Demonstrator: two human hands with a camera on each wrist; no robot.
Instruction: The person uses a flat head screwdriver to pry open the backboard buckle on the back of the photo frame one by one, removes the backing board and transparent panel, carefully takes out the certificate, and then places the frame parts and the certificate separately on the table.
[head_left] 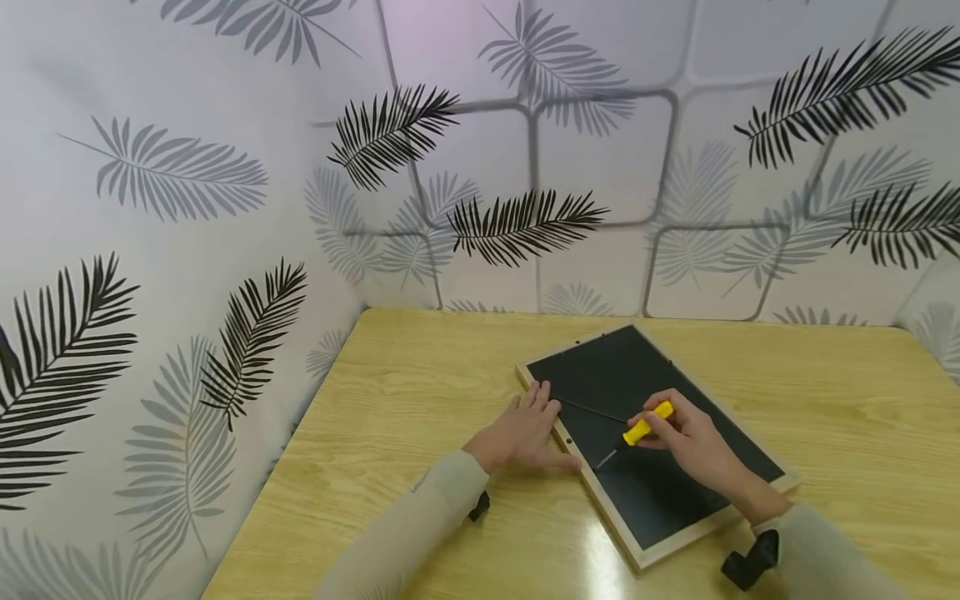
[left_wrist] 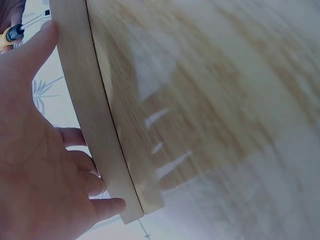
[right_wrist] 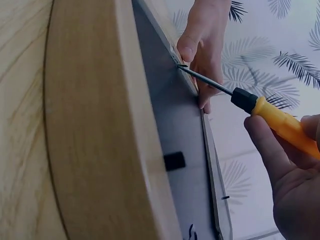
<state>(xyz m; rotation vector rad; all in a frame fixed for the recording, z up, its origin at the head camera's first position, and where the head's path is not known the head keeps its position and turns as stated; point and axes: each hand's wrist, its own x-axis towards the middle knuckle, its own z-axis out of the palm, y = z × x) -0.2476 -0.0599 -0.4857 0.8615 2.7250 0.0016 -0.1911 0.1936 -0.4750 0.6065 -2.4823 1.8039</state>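
Picture frame (head_left: 652,433) face down; right hand (head_left: 693,446) pinches yellow screwdriver (head_left: 647,423), tip at backing clip, seven o'clock edge. Left hand (head_left: 525,433), fingers flat together, steadies frame. Prying step; next likely needs gentle leverage.

Left hand (head_left: 525,433) flat, fingers straight; right hand (head_left: 693,446) curled (thumb on top).

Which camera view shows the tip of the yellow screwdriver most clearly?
The right wrist view: the screwdriver shaft runs to a small clip at the edge of the picture frame, beside the left hand. The head view shows the whole tool in the right hand, with a small tip. The left wrist view catches only a corner glimpse.
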